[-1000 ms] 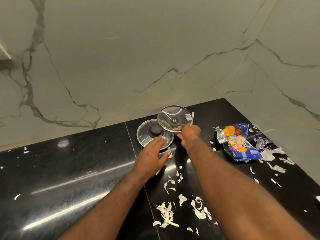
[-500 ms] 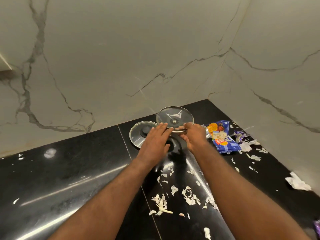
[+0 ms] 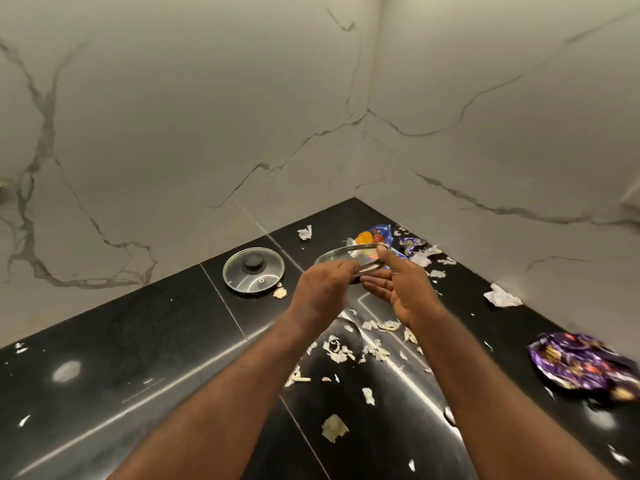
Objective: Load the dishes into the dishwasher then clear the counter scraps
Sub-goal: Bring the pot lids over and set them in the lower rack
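Head view: gripping one lid [image 3: 341, 255] above the counter [image 3: 138, 358] with both hands, left hand [image 3: 323, 289] curled over its near rim, right hand [image 3: 403, 289] pinching it, thumb on top. Left of the left hand, a second lid [image 3: 253, 270], lying flat. Below the wrists, scraps [image 3: 346, 351]; right of the right forearm, a wrapper [image 3: 581, 367].

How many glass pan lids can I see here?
2. One round glass lid with a black knob lies on the black counter; the other glass lid is held between the left hand and right hand. None looks hidden.

Black counter [image 3: 138, 341]: glass lid [image 3: 249, 283], purple wrapper [image 3: 581, 367], scraps [image 3: 341, 351].
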